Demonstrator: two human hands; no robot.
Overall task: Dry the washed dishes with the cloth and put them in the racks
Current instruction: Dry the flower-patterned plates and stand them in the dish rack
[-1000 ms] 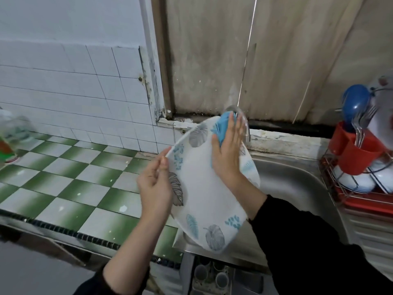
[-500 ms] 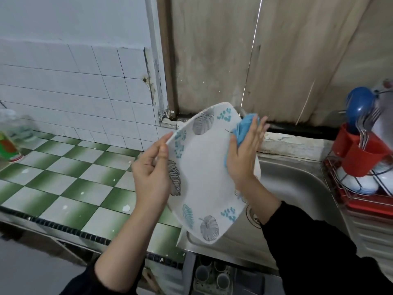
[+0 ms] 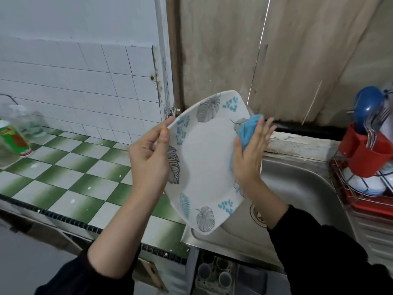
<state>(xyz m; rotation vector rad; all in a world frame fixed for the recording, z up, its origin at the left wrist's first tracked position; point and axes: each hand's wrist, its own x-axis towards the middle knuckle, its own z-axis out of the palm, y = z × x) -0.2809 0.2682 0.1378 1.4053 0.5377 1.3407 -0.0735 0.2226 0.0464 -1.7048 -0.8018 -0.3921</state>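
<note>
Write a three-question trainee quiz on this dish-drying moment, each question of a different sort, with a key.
1. True or false: the left hand grips the plate by its edge.
2. Fill in: the forks stand in a ___ holder.
3. Where is the blue cloth? A) hanging loose from the left hand B) pressed on the plate under the right hand C) wrapped round the forks
Key: 1 true; 2 red; 3 B.
</note>
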